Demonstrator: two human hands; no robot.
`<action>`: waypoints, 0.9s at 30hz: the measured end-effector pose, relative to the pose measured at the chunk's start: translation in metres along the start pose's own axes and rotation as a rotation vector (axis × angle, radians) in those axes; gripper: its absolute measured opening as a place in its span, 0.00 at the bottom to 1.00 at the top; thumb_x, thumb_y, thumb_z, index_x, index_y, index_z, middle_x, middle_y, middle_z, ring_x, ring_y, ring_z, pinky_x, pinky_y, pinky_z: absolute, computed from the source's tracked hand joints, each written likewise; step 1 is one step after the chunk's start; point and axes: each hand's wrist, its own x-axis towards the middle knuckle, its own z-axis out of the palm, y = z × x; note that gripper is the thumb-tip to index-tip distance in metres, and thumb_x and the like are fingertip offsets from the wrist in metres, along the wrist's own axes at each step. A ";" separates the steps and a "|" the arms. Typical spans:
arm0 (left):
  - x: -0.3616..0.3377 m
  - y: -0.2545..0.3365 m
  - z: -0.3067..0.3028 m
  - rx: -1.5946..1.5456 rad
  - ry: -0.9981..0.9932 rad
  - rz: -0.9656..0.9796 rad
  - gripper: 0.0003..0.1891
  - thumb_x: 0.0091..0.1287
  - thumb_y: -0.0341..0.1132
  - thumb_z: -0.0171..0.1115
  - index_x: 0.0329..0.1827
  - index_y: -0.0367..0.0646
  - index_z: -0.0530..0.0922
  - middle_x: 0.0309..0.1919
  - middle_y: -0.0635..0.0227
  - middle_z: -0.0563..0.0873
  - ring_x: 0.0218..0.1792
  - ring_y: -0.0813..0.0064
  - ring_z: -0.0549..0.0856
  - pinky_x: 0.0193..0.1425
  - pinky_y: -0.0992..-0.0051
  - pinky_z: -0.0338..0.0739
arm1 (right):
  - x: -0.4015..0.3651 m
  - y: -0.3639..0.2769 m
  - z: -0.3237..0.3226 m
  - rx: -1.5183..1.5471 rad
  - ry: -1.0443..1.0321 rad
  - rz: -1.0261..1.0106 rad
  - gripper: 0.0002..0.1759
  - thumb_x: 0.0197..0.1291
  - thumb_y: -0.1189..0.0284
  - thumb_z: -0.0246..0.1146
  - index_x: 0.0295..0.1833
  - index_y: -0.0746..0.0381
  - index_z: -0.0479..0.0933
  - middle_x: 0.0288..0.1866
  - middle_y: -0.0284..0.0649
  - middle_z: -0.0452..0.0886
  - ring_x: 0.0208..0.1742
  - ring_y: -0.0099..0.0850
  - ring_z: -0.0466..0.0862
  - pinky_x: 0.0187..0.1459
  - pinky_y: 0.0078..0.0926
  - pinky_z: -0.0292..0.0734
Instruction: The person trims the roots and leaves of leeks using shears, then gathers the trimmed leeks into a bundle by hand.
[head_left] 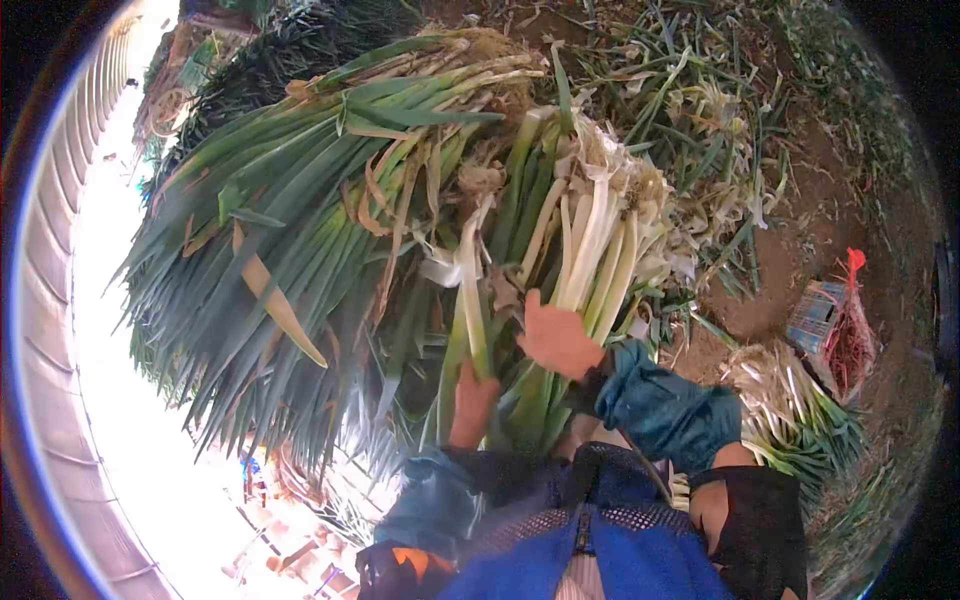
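My left hand (pixel 472 402) is wrapped round the green part of a single leek (pixel 472 290), which stands root end away from me. Loose pale skin (pixel 440 268) hangs beside its white shank. To the right, my right hand (pixel 560 338) is closed, its fingertips by a strip of brown dry leaf (pixel 507 294); what it grips, if anything, I cannot make out. Under and beyond that hand lie several leeks with bare white shanks (pixel 598 235). A big heap of untrimmed leeks (pixel 300 200) fills the left side, green leaves pointing left and down.
Peeled skins and leaf scraps (pixel 715 130) litter the soil at the upper right. A pile of leeks (pixel 790 400) lies at the lower right, near a bag of red ties (pixel 848 340). Ribbed sheeting (pixel 70 330) curves along the far left.
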 end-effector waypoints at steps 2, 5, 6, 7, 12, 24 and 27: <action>-0.005 0.007 -0.002 0.069 0.008 0.017 0.25 0.50 0.32 0.57 0.54 0.36 0.68 0.36 0.49 0.80 0.36 0.58 0.81 0.38 0.63 0.74 | 0.028 0.008 -0.005 -0.024 0.067 -0.005 0.37 0.53 0.64 0.59 0.59 0.81 0.55 0.30 0.57 0.78 0.33 0.52 0.80 0.33 0.45 0.75; -0.008 0.018 -0.003 0.009 -0.040 -0.034 0.23 0.50 0.30 0.57 0.51 0.35 0.69 0.34 0.52 0.80 0.34 0.62 0.80 0.36 0.65 0.74 | 0.033 0.011 -0.011 -0.011 0.090 0.012 0.36 0.53 0.64 0.60 0.58 0.80 0.56 0.30 0.57 0.78 0.32 0.53 0.80 0.34 0.46 0.74; -0.008 0.021 -0.004 -0.016 -0.056 -0.040 0.22 0.50 0.30 0.57 0.50 0.35 0.69 0.34 0.53 0.79 0.33 0.63 0.80 0.36 0.66 0.73 | 0.028 0.011 -0.012 0.002 0.084 -0.019 0.36 0.53 0.65 0.60 0.57 0.80 0.56 0.29 0.57 0.78 0.32 0.53 0.80 0.34 0.46 0.74; -0.010 0.023 -0.005 -0.040 -0.072 -0.049 0.22 0.49 0.30 0.57 0.50 0.35 0.70 0.33 0.54 0.79 0.33 0.65 0.79 0.36 0.67 0.73 | 0.017 0.011 -0.013 0.016 0.075 -0.049 0.36 0.52 0.65 0.60 0.57 0.80 0.56 0.29 0.57 0.78 0.32 0.53 0.80 0.33 0.46 0.74; -0.010 0.017 -0.002 -0.151 -0.046 -0.002 0.21 0.50 0.30 0.57 0.48 0.33 0.70 0.30 0.60 0.78 0.30 0.70 0.77 0.33 0.69 0.72 | -0.014 0.001 -0.013 -0.027 -0.041 -0.050 0.37 0.52 0.66 0.60 0.58 0.81 0.54 0.29 0.58 0.77 0.31 0.55 0.79 0.32 0.46 0.74; -0.015 0.001 0.002 -0.270 -0.187 -0.163 0.15 0.52 0.32 0.58 0.42 0.35 0.73 0.26 0.65 0.77 0.25 0.77 0.74 0.29 0.72 0.70 | 0.000 0.019 -0.016 -0.059 0.086 -0.042 0.39 0.53 0.63 0.60 0.61 0.80 0.54 0.30 0.54 0.78 0.32 0.52 0.80 0.33 0.44 0.75; -0.015 -0.011 0.005 -0.273 -0.230 -0.142 0.15 0.53 0.33 0.58 0.42 0.35 0.74 0.27 0.65 0.78 0.26 0.77 0.75 0.30 0.74 0.70 | -0.002 0.028 -0.020 -0.117 0.096 0.004 0.39 0.53 0.63 0.60 0.61 0.79 0.54 0.30 0.53 0.79 0.33 0.51 0.81 0.33 0.44 0.76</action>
